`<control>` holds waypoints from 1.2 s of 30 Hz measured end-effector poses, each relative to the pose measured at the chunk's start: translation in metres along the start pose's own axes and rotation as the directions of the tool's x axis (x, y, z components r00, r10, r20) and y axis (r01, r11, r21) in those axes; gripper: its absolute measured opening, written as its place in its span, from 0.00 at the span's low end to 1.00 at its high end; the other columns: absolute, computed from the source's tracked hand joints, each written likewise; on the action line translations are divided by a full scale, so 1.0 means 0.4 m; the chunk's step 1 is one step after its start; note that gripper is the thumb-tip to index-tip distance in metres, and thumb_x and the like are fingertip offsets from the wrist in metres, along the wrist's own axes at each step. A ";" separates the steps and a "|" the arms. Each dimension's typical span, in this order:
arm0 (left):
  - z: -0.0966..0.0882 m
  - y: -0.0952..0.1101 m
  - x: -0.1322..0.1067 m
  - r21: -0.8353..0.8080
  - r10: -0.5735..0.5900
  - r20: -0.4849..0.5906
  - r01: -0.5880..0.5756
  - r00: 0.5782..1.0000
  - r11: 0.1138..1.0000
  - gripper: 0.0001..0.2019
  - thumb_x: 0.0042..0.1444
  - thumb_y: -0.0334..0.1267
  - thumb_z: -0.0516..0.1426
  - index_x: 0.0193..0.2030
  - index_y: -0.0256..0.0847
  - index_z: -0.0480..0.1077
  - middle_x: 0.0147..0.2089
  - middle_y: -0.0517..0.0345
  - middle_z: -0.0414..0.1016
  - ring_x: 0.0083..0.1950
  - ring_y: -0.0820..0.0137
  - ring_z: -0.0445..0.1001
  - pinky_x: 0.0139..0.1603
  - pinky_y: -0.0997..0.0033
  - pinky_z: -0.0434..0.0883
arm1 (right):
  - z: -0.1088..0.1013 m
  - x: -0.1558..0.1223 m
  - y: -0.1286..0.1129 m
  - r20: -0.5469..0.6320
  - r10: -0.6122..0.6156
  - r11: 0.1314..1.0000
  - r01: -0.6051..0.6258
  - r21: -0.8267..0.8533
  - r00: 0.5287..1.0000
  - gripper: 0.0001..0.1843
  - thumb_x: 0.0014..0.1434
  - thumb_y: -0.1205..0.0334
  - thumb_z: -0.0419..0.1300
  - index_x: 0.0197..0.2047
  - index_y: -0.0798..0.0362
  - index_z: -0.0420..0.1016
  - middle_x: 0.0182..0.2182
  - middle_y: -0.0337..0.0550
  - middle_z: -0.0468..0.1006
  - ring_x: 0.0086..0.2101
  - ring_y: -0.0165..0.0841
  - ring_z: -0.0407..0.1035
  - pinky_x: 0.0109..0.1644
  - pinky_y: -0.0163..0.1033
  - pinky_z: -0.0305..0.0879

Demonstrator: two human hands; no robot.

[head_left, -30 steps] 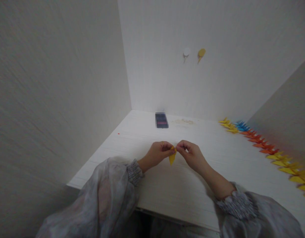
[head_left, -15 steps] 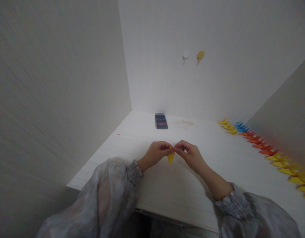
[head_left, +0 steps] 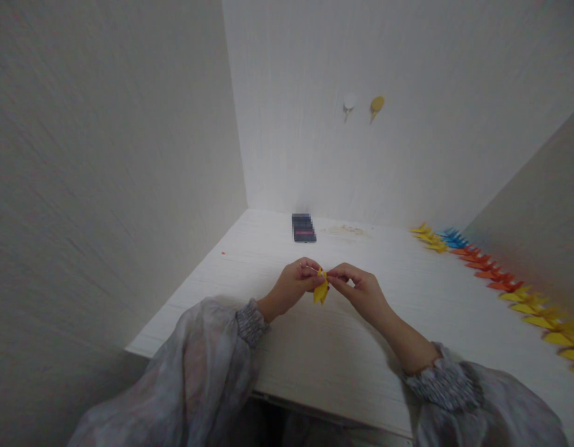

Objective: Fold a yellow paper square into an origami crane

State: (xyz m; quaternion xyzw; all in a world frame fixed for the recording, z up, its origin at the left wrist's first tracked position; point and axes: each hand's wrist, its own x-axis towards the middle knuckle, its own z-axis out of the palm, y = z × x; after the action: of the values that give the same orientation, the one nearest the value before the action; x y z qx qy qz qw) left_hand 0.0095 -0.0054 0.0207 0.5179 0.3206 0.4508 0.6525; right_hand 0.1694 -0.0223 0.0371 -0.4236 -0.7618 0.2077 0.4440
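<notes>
Both hands meet above the middle of a white table (head_left: 343, 360). My left hand (head_left: 294, 285) and my right hand (head_left: 359, 290) each pinch the top of a small folded yellow paper piece (head_left: 321, 290) between thumb and fingertips. The paper hangs down between them as a narrow pointed shape, a little above the tabletop. A ring shows on a finger of my left hand. Grey-lilac sleeves cover both forearms.
A row of folded paper pieces, yellow (head_left: 427, 237), blue (head_left: 452, 236), orange (head_left: 487, 268) and yellow again (head_left: 548, 316), runs along the right wall. A dark phone (head_left: 304, 227) lies at the back. Two round hooks, white (head_left: 349, 102) and yellow (head_left: 377, 104), are on the back wall.
Both hands have shifted slightly left and up with the yellow paper; the piece now looks shorter and more bunched than a second ago.
</notes>
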 end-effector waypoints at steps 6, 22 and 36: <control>0.000 -0.003 -0.001 -0.064 0.018 0.064 -0.014 0.998 0.998 0.17 0.39 0.37 0.62 0.32 0.36 0.59 0.25 0.60 0.73 0.30 0.68 0.74 0.30 0.69 0.69 | -0.002 -0.001 0.000 0.053 0.065 0.996 -0.068 0.054 0.996 0.06 0.52 0.62 0.55 0.29 0.52 0.72 0.24 0.39 0.73 0.26 0.29 0.65 0.29 0.34 0.61; 0.000 0.006 -0.002 -0.026 0.013 0.102 -0.011 0.995 1.000 0.17 0.39 0.39 0.62 0.32 0.36 0.59 0.27 0.58 0.75 0.29 0.71 0.73 0.31 0.73 0.66 | -0.012 -0.008 0.016 0.015 -0.266 0.946 0.264 -0.188 0.964 0.05 0.52 0.67 0.55 0.32 0.52 0.71 0.27 0.42 0.73 0.25 0.28 0.63 0.31 0.37 0.61; 0.010 0.007 -0.002 -0.058 0.066 0.075 -0.061 0.995 0.996 0.14 0.39 0.36 0.62 0.32 0.34 0.63 0.27 0.61 0.70 0.27 0.79 0.68 0.29 0.78 0.64 | -0.014 -0.009 0.005 -0.014 -0.407 0.877 0.387 -0.287 0.913 0.06 0.51 0.70 0.55 0.33 0.52 0.68 0.28 0.41 0.71 0.26 0.28 0.63 0.32 0.37 0.60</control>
State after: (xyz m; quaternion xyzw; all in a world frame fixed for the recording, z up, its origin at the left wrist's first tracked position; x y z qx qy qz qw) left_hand 0.0118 -0.0075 0.0244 0.5265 0.2661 0.4598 0.6637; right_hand 0.1762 -0.0243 0.0369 -0.3238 -0.8370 -0.0125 0.4409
